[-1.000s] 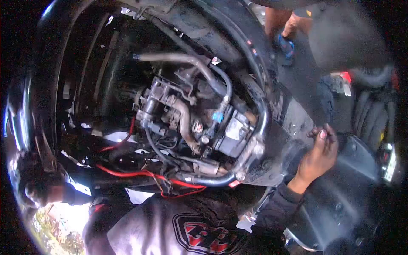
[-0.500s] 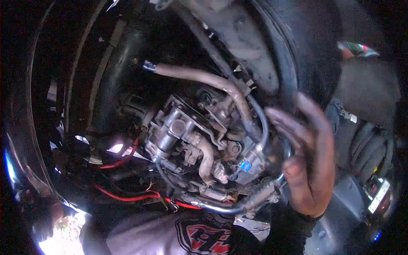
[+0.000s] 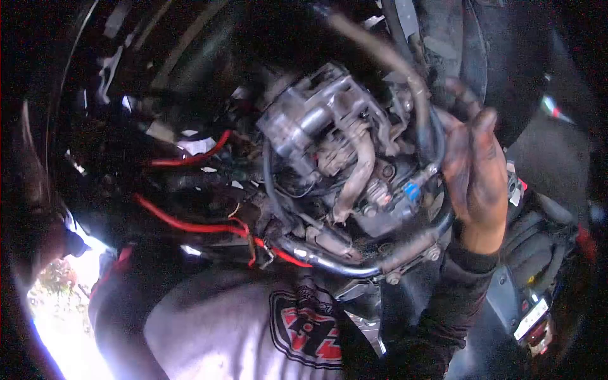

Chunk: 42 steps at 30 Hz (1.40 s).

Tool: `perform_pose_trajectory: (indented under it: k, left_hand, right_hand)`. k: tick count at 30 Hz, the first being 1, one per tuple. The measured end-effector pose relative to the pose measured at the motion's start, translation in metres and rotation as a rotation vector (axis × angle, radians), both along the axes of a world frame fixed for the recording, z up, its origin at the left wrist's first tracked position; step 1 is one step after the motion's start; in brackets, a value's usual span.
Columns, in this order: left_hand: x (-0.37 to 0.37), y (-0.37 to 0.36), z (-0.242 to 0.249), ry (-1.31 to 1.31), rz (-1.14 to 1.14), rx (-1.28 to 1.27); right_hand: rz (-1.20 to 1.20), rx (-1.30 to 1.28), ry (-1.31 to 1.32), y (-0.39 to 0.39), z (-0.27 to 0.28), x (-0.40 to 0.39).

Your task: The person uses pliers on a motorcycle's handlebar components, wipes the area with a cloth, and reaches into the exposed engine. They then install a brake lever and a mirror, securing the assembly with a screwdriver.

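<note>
My right hand (image 3: 476, 161), dirty and in a black sleeve, is raised at the right of the engine bay. Its fingers point up and apart, partly blurred, with nothing visible between them. Close beside it run a thin blue-grey hose (image 3: 439, 142) and a thick brownish hose (image 3: 405, 66) that rises to the upper left. A metal carburetor-like body (image 3: 310, 120) sits left of these hoses. Below it bends a short tan hose (image 3: 365, 168). A blue clip (image 3: 411, 191) shows on a dark housing below the hand. My left hand does not show.
A shiny metal frame tube (image 3: 354, 271) curves along the front of the engine. Red cables (image 3: 190, 225) run on the left. My printed shirt (image 3: 221, 323) fills the bottom, and bright ground (image 3: 66, 316) shows at lower left. Dark panels surround the bay.
The camera view has shifted, so the engine sits higher and further right. My right hand now appears closer to the hoses, with its wrist and sleeve showing more.
</note>
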<state>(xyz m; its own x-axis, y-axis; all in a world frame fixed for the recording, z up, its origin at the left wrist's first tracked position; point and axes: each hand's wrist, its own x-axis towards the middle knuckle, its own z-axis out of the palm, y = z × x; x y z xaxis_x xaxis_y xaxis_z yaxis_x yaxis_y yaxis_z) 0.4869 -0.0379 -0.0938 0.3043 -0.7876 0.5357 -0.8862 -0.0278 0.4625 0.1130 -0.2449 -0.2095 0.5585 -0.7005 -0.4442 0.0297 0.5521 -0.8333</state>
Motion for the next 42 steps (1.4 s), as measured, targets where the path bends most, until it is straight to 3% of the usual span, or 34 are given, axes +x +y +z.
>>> perform_pose_trajectory:
  k: [3,4,7,10,11,13,15,16,19,20,22,23,25,26,27,33,34,36,40,42]
  left_hand:
    - [-0.001,0.001,0.0,0.006,-0.016,-0.012]
    - [-0.003,0.001,0.001,0.01,-0.019,-0.016]
    - [-0.004,0.004,0.002,0.014,-0.034,-0.02]
    - [-0.003,0.007,0.001,0.017,-0.043,-0.019]
    - [-0.004,0.008,0.002,0.021,-0.044,-0.019]
    - [-0.008,0.009,0.001,0.026,-0.051,-0.027]
    - [-0.007,0.01,0.001,0.025,-0.063,-0.025]
    - [-0.005,0.01,0.001,0.026,-0.068,-0.028]
    - [-0.006,0.013,0.002,0.028,-0.074,-0.03]
    - [-0.005,0.014,0.002,0.029,-0.077,-0.028]
    - [-0.005,0.012,0.002,0.037,-0.086,-0.029]
    - [-0.004,0.011,0.003,0.04,-0.088,-0.032]
    - [-0.003,0.009,0.005,0.046,-0.095,-0.037]
    - [-0.001,0.009,0.007,0.045,-0.103,-0.035]
    - [0.0,0.009,0.008,0.046,-0.106,-0.039]
    - [-0.002,0.012,0.003,0.061,-0.135,-0.027]
    - [-0.001,0.011,0.004,0.064,-0.14,-0.023]
    - [-0.002,0.01,0.006,0.064,-0.152,-0.024]
    - [-0.004,0.007,0.006,0.068,-0.185,-0.024]
    - [-0.003,0.006,0.004,0.079,-0.19,-0.015]
  right_hand:
    - [0.076,0.049,-0.084,-0.002,-0.001,0.002]
    - [-0.008,0.016,-0.047,0.005,0.001,0.009]
    - [0.055,-0.141,0.099,0.003,0.011,0.007]
    - [0.08,-0.782,0.554,0.006,0.038,0.009]
    - [0.245,-1.046,0.744,-0.001,0.057,0.01]
    - [0.362,-1.053,0.441,-0.012,0.068,0.023]
    - [0.597,-1.268,0.522,-0.014,0.074,0.049]
    - [0.777,-1.108,0.57,-0.018,0.076,0.057]
    - [0.892,-1.689,0.679,-0.032,0.048,0.061]
    - [0.895,-1.689,0.686,-0.039,0.045,0.061]
    - [1.152,-2.086,0.544,-0.047,0.048,0.062]
    - [1.154,-2.086,0.556,-0.046,0.051,0.062]
    - [1.253,-1.755,0.692,-0.034,0.062,0.08]
    - [1.165,-1.315,0.842,-0.02,0.071,0.091]
    - [0.984,-1.371,0.887,-0.006,0.063,0.091]
    - [0.991,-1.394,0.849,0.001,0.054,0.087]
    - [1.018,-1.344,0.914,0.008,0.068,0.092]
    - [1.356,-1.071,1.08,-0.011,0.078,0.106]
    - [1.202,-1.177,0.977,0.0,0.091,0.096]
    - [1.334,-1.347,0.925,-0.016,0.064,0.091]
